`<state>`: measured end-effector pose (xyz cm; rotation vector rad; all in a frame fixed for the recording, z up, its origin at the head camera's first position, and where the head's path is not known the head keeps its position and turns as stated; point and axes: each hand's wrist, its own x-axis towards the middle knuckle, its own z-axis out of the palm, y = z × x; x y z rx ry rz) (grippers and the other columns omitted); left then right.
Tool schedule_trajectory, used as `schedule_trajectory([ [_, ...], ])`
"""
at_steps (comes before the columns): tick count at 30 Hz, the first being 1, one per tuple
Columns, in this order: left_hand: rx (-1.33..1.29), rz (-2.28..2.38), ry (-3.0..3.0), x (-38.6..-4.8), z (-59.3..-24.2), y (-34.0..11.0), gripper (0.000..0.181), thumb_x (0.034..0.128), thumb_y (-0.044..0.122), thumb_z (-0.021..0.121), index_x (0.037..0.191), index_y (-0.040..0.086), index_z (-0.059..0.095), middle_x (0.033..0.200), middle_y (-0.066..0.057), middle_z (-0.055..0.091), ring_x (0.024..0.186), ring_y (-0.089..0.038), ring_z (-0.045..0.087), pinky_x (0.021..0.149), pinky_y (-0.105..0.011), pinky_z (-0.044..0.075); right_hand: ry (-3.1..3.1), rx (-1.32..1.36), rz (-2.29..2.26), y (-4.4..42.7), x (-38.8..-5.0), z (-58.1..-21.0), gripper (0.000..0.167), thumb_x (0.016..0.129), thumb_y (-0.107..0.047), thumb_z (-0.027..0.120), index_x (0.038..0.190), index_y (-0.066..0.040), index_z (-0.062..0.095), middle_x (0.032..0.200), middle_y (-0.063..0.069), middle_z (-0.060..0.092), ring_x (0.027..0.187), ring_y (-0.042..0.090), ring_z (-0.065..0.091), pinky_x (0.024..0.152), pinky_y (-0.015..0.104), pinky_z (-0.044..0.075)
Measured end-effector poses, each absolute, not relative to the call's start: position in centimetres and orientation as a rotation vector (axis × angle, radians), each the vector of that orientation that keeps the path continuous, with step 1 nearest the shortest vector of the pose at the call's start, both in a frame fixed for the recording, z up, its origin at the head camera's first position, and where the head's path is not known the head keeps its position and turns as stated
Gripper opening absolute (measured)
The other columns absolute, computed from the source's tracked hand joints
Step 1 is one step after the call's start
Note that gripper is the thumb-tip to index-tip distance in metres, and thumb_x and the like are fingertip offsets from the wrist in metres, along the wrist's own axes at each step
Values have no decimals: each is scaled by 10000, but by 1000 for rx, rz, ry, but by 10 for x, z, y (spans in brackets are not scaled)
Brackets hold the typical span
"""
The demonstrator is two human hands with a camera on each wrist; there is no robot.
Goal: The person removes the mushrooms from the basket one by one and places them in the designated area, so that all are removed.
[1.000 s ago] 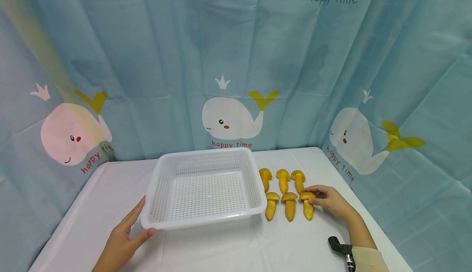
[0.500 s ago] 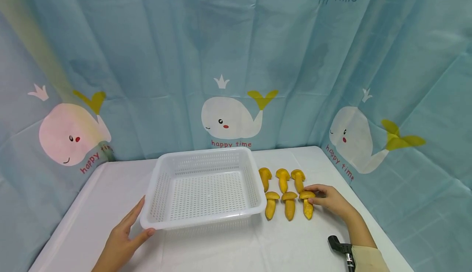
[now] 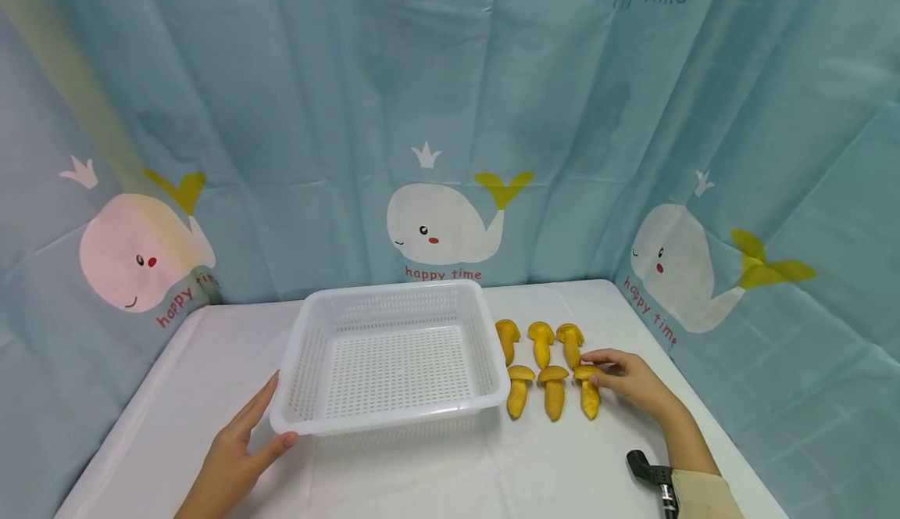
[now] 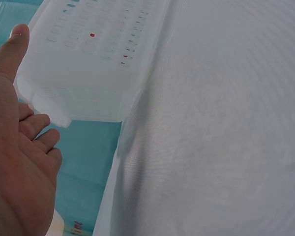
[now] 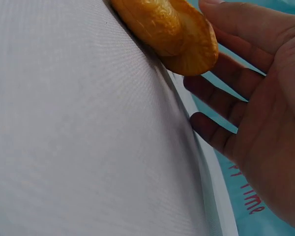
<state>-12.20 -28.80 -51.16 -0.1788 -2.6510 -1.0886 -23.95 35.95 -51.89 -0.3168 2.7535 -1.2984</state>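
Note:
A white perforated plastic basket (image 3: pixel 495 382) stands on the table, and nothing lies in it. At its near left corner is my left hand (image 3: pixel 235 456), thumb at the front rim and straight fingers along the left side. In the left wrist view that hand (image 4: pixel 24 142) is beside the basket wall (image 4: pixel 88 103). Right of the basket lie several yellow mushrooms in two rows of three. My right hand (image 3: pixel 636 386) rests by the near-right mushroom (image 3: pixel 589 403), thumb and fingertips at its cap. The right wrist view shows relaxed fingers (image 5: pixel 214 130) around the mushroom cap (image 5: pixel 199 54), not curled tightly.
A white cloth covers the table (image 3: pixel 401 476). Blue curtains (image 3: pixel 316 128) with whale prints enclose the back and sides. A black device (image 3: pixel 650 472) is strapped at the right sleeve (image 3: pixel 703 495). The back-left mushroom (image 3: pixel 507 339) lies close against the basket's right side.

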Motion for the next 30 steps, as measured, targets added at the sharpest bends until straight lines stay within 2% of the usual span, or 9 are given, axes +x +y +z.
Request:
schedule_trajectory([
  [1, -171, -1092, -2655, -122, -511, -288, 954, 889, 327, 810, 1640, 315, 222, 1673, 12, 263, 1429, 187, 133, 1158, -449, 381, 2766, -319, -1293, 359, -239, -519, 394, 942, -338, 753, 1282, -144, 705, 1293, 69, 697, 1244, 342, 583, 1046, 503, 504],
  [2, -163, -1102, -2662, -123, -511, -287, 955, 891, 331, 808, 1641, 316, 218, 1675, 1, 261, 1465, 129, 140, 1154, -493, 393, 2772, -310, -1293, 359, -239, -519, 392, 942, -345, 752, 1280, -153, 707, 1292, 61, 699, 1240, 330, 589, 1035, 465, 516],
  [4, -139, -1113, -2682, -123, -511, -286, 959, 893, 360, 802, 1641, 325, 204, 1676, -13, 249, 1532, -44, 182, 1011, -708, 391, 2786, -295, -1290, 359, -239, -519, 386, 941, -348, 753, 1277, -161, 711, 1292, 56, 700, 1228, 310, 598, 1003, 390, 532],
  [7, -115, -1122, -2698, -123, -512, -286, 961, 896, 392, 793, 1640, 342, 188, 1678, -31, 241, 1546, -238, 218, 994, -753, 398, 2798, -292, -1294, 358, -240, -520, 376, 945, -335, 752, 1275, -159, 712, 1292, 62, 700, 1188, 280, 612, 948, 302, 538],
  [14, -126, -1091, -2679, -119, -513, -288, 950, 897, 367, 797, 1641, 326, 208, 1676, -24, 267, 1365, 227, 116, 997, -729, 404, 2855, -330, -1287, 354, -242, -523, 380, 954, -341, 741, 1274, -137, 711, 1282, 68, 705, 1158, 286, 620, 929, 316, 547],
  [23, -95, -1078, -2683, -118, -514, -292, 955, 894, 399, 794, 1642, 325, 206, 1681, -24, 258, 1407, 188, 117, 989, -730, 408, 2911, -303, -1267, 350, -244, -520, 349, 976, -368, 709, 1273, -184, 712, 1281, 37, 703, 1205, 339, 590, 990, 548, 517],
  [26, -104, -1059, -2683, -116, -514, -292, 949, 896, 394, 794, 1642, 317, 214, 1682, -21, 264, 1442, 150, 141, 1089, -598, 403, 2938, -295, -1260, 350, -243, -518, 334, 984, -354, 701, 1271, -184, 711, 1292, 28, 697, 1229, 351, 573, 1006, 596, 504],
  [28, -117, -1049, -2678, -116, -515, -292, 945, 895, 390, 795, 1641, 315, 220, 1682, -15, 269, 1447, 144, 149, 1184, -335, 356, 2958, -298, -1252, 351, -242, -516, 329, 988, -347, 696, 1273, -182, 710, 1305, 30, 691, 1245, 357, 564, 1017, 620, 491],
  [30, -127, -1028, -2676, -116, -516, -293, 943, 895, 394, 794, 1639, 326, 220, 1681, -5, 271, 1432, 175, 135, 1158, -126, 234, 2973, -313, -1249, 352, -241, -515, 322, 993, -342, 692, 1274, -186, 708, 1315, 39, 687, 1259, 359, 557, 1031, 631, 476],
])
